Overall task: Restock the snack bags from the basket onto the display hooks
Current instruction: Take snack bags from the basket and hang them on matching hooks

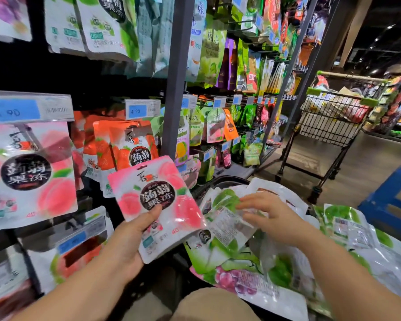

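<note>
My left hand grips a pink peach jelly bag by its lower left edge, thumb on the front, and holds it upright in front of the display. My right hand lies with straight fingers on the heap of snack bags in the black basket, touching a green and white bag. On the hooks to the left hang matching peach bags, with orange strawberry bags beside them.
A grey upright post divides the display; more bags hang on hooks beyond it. A wire shopping cart full of goods stands in the aisle at the right. A blue stool sits at the far right. Blue price tags top the hooks.
</note>
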`<state>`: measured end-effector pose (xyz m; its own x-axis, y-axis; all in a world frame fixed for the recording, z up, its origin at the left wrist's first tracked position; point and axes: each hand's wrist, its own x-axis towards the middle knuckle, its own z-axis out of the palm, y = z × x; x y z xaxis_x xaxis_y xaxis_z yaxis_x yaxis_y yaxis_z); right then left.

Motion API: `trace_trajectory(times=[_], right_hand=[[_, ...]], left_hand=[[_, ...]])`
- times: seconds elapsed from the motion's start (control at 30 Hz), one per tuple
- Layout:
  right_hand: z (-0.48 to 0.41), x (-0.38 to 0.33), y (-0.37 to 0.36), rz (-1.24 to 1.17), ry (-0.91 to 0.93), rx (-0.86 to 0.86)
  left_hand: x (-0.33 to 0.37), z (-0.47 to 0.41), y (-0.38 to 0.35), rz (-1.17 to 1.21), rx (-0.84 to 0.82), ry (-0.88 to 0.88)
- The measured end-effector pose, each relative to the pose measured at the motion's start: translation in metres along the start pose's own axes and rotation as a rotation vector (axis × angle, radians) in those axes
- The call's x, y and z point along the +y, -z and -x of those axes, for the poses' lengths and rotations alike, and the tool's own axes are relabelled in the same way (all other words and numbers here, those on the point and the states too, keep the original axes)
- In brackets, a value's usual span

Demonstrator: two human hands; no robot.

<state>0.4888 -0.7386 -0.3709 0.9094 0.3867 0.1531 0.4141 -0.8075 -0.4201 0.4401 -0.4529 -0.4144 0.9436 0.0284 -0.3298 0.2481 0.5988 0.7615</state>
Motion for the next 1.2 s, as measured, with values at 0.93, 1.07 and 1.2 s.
trace_trajectory(times=[0.93,1.07,1.2], right_hand=[[-0.01,-0.013,-0.008,-0.049,0.157,0.731],[-0.016,-0.029,-0.005,-0.447,-0.003,0.741],[-0.016,-0.061,-0.015,-0.751,-0.096,0.606]], left_hand=[[0.015,0.027,0.063,-0.078,-0.017,-0.014],[0.016,0.029,0.065,-0.112,0.021,-0.03],[0.014,0.037,0.062,-0.137,0.075,-0.022]])
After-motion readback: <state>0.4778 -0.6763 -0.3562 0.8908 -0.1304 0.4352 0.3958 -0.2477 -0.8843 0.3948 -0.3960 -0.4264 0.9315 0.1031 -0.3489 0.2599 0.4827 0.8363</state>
